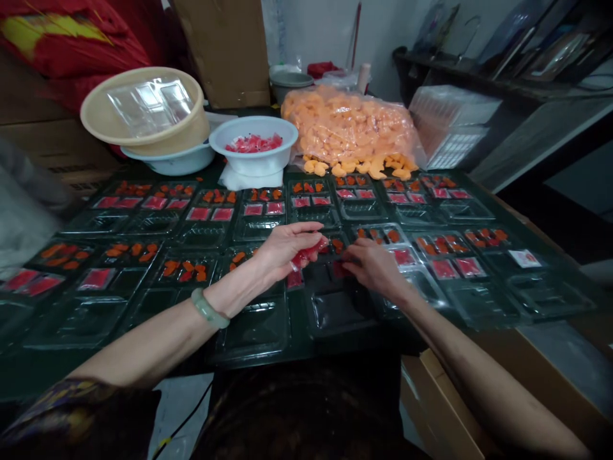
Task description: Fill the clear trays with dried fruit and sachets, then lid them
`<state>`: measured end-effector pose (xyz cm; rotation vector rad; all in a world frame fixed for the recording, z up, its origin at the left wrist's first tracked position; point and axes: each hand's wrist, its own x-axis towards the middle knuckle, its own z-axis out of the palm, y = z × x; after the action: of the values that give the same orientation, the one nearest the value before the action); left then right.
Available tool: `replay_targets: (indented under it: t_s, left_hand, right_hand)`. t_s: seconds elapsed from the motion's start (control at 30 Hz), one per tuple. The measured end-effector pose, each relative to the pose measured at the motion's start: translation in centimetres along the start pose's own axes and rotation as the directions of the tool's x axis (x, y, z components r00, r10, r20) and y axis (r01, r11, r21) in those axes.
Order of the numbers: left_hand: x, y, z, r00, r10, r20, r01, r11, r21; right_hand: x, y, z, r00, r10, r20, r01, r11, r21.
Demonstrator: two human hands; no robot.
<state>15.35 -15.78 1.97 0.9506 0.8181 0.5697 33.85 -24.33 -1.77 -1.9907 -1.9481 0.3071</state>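
Cardboard (pixel 445 396) edges the dark table (pixel 295 319); clear plastic trays (pixel 340 310) lie in rows; left fingers (pixel 306 229) pinch a red packet (pixel 309 250); right fingers (pixel 354 255) curl over the trays, grip unclear.

Soft, even indoor light fills the scene, brightest on the pale wall (pixel 325 32), with small white glare on the clear plastic trays (pixel 253 332). The picture bows at its edges, and the lower corners fall dim.

we can pass our left hand (pixel 287 252) and right hand (pixel 376 268) just above the shallow plastic trays (pixel 253 332), which lie edge to edge; beyond them the white bowl (pixel 253 144) and bulging bag of orange pieces (pixel 349 124) block the way, and a cardboard box (pixel 445 402) sits below the near right edge.
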Motion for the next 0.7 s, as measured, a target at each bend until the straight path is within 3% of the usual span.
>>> replay_targets:
  t_s: [0.03, 0.1, 0.17, 0.23, 0.3, 0.37, 0.43, 0.5, 0.6, 0.7]
  left_hand:
    - [-0.3, 0.0, 0.2, 1.0, 0.006, 0.024, -0.006, 1.0, 0.016]
    - [-1.0, 0.1, 0.6, 0.994, 0.046, 0.101, -0.055, 0.995, 0.087]
    - [-1.7, 0.3, 1.2, 0.974, 0.103, 0.2, -0.143, 0.969, 0.2]
    - [-2.4, 0.5, 1.7, 0.945, 0.153, 0.288, -0.238, 0.928, 0.286]
    - [-2.7, 0.8, 2.0, 0.924, 0.192, 0.331, -0.3, 0.9, 0.317]
    - [-2.8, 1.0, 1.8, 0.919, 0.231, 0.319, -0.336, 0.883, 0.328]
    - [-2.6, 1.2, 1.0, 0.93, 0.282, 0.234, -0.349, 0.877, 0.331]
    - [-2.4, 1.6, -0.2, 0.942, 0.321, 0.099, -0.335, 0.901, 0.274]
    - [-2.6, 2.2, -2.0, 0.954, 0.293, -0.067, -0.287, 0.954, 0.082]
    - [-3.1, 2.5, -2.8, 0.97, 0.21, -0.122, -0.221, 0.972, -0.084]
  right_hand:
    - [-0.1, -0.4, -0.1, 0.998, 0.019, -0.064, -0.018, 1.0, 0.002]
    - [-0.4, -1.5, -0.9, 0.987, 0.086, -0.137, -0.06, 0.98, 0.189]
    - [-0.6, -2.9, -2.0, 0.989, 0.129, -0.067, -0.083, 0.879, 0.47]
    - [-0.7, -4.1, -2.8, 0.993, 0.093, 0.072, -0.117, 0.723, 0.681]
    - [-0.5, -4.9, -3.1, 0.988, 0.067, 0.139, -0.152, 0.576, 0.803]
    - [-0.1, -5.1, -2.9, 0.989, 0.082, 0.127, -0.151, 0.494, 0.857]
    - [0.2, -5.0, -2.3, 0.99, 0.11, 0.09, -0.136, 0.536, 0.833]
    - [0.4, -4.7, -1.5, 0.992, 0.113, 0.065, -0.124, 0.667, 0.734]
    - [0.4, -4.3, 0.4, 0.994, 0.099, 0.048, -0.11, 0.872, 0.478]
    - [0.3, -4.6, 1.9, 0.995, 0.094, -0.039, -0.085, 0.98, 0.182]
